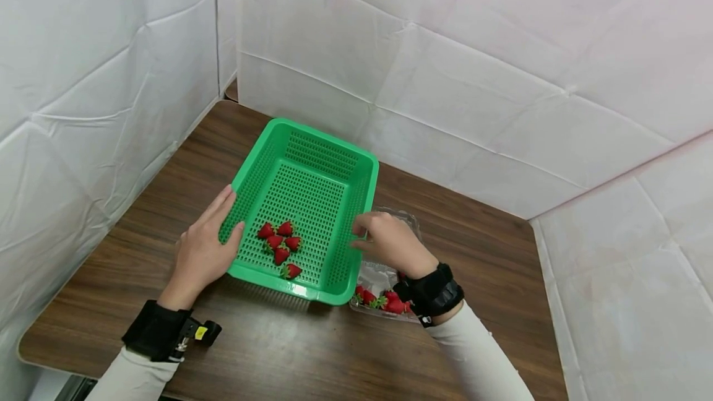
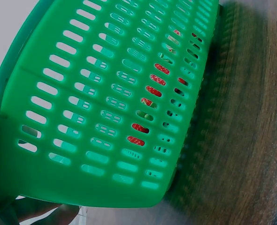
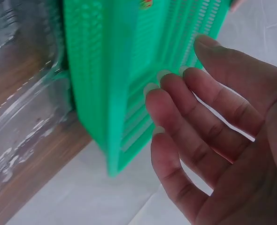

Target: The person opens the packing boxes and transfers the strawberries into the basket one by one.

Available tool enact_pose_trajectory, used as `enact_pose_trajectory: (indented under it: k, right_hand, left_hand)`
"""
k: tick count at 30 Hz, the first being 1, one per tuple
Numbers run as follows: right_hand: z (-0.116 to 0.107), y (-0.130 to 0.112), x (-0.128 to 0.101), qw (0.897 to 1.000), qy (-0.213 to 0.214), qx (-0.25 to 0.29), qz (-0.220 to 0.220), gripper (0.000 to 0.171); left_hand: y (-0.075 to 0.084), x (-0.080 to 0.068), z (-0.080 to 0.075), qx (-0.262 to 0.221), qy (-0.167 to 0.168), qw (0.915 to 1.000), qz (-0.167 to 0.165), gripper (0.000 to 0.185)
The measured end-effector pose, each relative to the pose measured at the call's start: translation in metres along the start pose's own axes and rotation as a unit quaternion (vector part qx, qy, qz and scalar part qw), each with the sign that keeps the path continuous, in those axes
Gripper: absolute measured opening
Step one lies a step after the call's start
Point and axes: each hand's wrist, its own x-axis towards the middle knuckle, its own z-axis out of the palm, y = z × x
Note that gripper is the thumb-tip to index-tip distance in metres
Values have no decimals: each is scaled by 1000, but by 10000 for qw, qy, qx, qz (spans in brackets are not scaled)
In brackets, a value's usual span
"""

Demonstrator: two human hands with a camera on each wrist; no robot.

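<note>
Green basket (image 1: 303, 203) between straight, spread fingers (image 3: 176, 101); strawberries (image 1: 280, 244) clear only from the head view.

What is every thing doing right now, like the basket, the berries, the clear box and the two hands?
Green basket: upright on the table, strawberries inside.
Strawberries: lying loose on the basket floor.
Clear plastic box: beside the basket, a few strawberries left in it.
Left hand: fingers straight, pressed against the basket's side.
Right hand: fingertips touching the basket's other side.
</note>
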Motion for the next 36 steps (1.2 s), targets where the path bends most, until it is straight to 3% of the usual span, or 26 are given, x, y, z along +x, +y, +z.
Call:
enact_pose_trajectory:
  k: [4, 8, 15, 20, 27, 36]
  right_hand:
    - [3, 11, -7, 9997, 50, 47, 226, 5]
    - [8, 19, -12, 9990, -162, 121, 403, 6]
    - [20, 28, -17, 9978, -438, 301, 392, 3]
    - [27, 30, -19, 9962, -647, 355, 463, 8]
    - [38, 34, -24, 9926, -1049, 209, 580, 29]
    - [54, 38, -26, 9907, -1171, 494, 488, 26]
  left_hand:
    - [0, 0, -1, 12, -36, 10000, -14, 58]
    - [-1, 0, 0, 46, -73, 10000, -15, 58]
    - [-2, 1, 1, 80, -116, 9999, -66, 58]
    - [-2, 1, 1, 79, -100, 9999, -38, 58]
    - [-2, 0, 1, 73, -58, 10000, -2, 58]
    - [-3, 1, 1, 104, -47, 9999, -20, 58]
